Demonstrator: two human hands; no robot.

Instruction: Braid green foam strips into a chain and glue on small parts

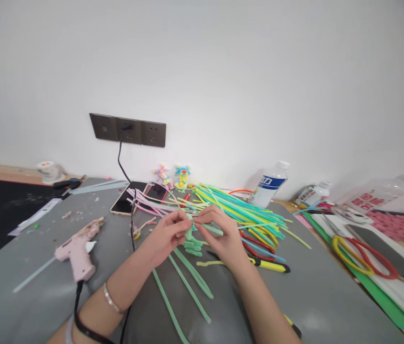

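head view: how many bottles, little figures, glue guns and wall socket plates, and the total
bottles: 3
figures: 2
glue guns: 1
socket plates: 3
total: 9

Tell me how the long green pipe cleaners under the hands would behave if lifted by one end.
Probably light and floppy: the green pipe cleaners lie in gentle curves across the grey mat, and where the left hand and right hand pinch them they look bent into short folds. Their fuzzy-looking surface likely grips rather than slides. Unlikely to roll.
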